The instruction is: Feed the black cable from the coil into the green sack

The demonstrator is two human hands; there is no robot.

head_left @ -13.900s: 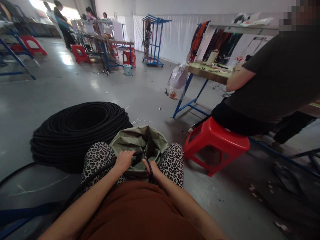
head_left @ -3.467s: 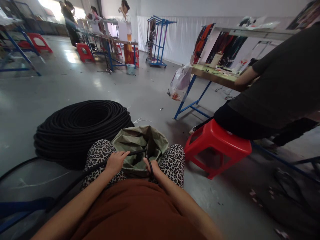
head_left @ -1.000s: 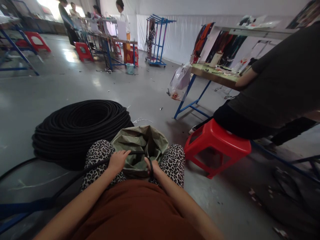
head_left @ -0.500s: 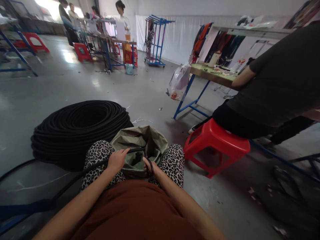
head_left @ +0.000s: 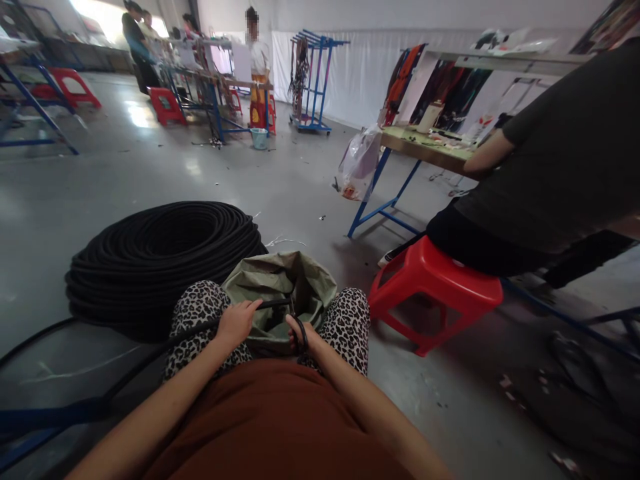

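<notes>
My left hand is closed round a thick black cord, whose end sticks out to the right past my fingers. In my right hand is a pair of scissors with black handle loops. The blades point up and forward and meet the cord near its end. Both hands are above an olive-green bag that stands open between my knees, with dark pieces inside it that I cannot make out well. A large coil of black cord lies on the floor to the left.
Close on the right a person sits on a red stool at a workbench. A clear plastic bag hangs from its corner. Farther back are other people, tables and a blue rack. A blue metal bar is at lower left.
The scissor blades have closed somewhat on the cord, and the cord end beyond my left hand sits slightly differently. Both hands stay in nearly the same place.
</notes>
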